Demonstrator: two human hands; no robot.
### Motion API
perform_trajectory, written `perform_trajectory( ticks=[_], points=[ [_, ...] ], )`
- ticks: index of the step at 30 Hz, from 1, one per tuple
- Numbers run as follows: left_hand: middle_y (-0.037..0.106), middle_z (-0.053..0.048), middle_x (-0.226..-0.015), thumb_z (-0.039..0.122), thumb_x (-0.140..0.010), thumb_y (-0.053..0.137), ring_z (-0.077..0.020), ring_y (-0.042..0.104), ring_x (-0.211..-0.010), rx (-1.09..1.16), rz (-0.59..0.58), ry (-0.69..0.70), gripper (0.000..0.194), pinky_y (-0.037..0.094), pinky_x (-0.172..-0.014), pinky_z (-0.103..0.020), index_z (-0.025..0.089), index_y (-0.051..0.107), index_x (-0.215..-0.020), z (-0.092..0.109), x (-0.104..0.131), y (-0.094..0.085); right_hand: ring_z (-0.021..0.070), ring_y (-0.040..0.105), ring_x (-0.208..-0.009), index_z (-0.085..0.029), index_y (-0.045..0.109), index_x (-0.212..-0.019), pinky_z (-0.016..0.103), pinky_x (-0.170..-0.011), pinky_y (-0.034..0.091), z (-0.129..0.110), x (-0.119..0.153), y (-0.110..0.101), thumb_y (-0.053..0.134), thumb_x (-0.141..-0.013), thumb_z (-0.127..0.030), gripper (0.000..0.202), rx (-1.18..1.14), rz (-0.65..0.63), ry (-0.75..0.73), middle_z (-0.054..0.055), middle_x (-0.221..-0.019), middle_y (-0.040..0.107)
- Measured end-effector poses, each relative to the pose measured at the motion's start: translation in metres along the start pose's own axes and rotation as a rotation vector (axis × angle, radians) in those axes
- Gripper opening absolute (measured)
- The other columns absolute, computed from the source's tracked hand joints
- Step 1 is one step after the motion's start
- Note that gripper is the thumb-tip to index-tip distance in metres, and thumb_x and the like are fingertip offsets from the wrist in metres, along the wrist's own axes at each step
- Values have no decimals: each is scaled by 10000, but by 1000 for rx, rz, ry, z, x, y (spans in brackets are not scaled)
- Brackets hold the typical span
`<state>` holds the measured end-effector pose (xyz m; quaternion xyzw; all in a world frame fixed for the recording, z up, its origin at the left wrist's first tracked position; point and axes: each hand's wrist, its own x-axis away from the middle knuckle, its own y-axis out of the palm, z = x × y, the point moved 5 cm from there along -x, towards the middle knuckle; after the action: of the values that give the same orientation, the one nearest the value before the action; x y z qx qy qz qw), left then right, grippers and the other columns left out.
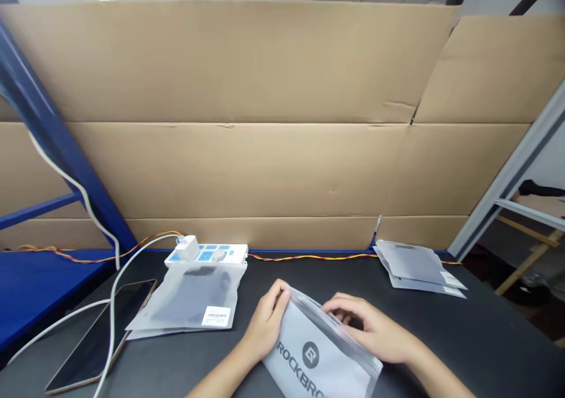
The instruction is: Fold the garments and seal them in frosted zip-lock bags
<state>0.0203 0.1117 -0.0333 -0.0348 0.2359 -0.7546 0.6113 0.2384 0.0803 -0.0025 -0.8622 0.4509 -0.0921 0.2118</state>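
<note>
Pouch (304,330) slants, long edge far-left to near-right, left hand (268,320) pinching its far-left corner, right hand (368,327) at mid-edge, can't tell if gripping.

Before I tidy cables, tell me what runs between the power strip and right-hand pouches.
Twisted red and yellow wires, in the head view.
</note>
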Motion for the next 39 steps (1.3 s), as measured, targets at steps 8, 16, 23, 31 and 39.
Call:
perform_trajectory(
  ticks=[8,16,23,31,39],
  points=[
    [561,18,-792,362,-1042,313,-173,557,-729,-183,-83,88,284,415,-718,-271,239,500,-868,17,9,15,198,603,-886,-198,703,-891,288,-836,470,-5,-7,31,696,-739,-251,161,144,-119,-31,18,-963,645],
    [620,7,-783,314,-1029,317,-207,610,-721,-521,-127,-2,227,388,-677,-283,256,501,-909,-1,3,7,232,643,-918,-201,641,-1080,313,-702,553,55,4,-41,606,-825,-316,282,-15,294,240,65,-1101,670],
    [623,-31,-1238,350,-934,563,-271,542,-1162,-523,-365,206,182,405,-1011,-407,298,652,-1083,34,12,-15,254,673,-818,-193,618,-1044,349,-584,576,77,24,-103,621,-814,-425,326,36,576,217,96,-1034,692],
    [306,-23,-1607,485,-933,574,-300,287,-1468,-676,-524,229,575,161,-1211,-553,372,409,-1473,8,13,15,233,643,-747,-213,576,-1038,336,-581,573,65,57,-107,565,-869,-493,327,103,706,187,46,-892,675],
    [348,-83,-1583,510,-977,450,-324,309,-1457,-905,-238,76,536,212,-1169,-585,278,452,-1461,-28,-57,19,209,625,-725,-216,566,-1055,319,-533,584,59,50,-91,576,-867,-487,330,24,695,143,40,-929,646]
  ],
)
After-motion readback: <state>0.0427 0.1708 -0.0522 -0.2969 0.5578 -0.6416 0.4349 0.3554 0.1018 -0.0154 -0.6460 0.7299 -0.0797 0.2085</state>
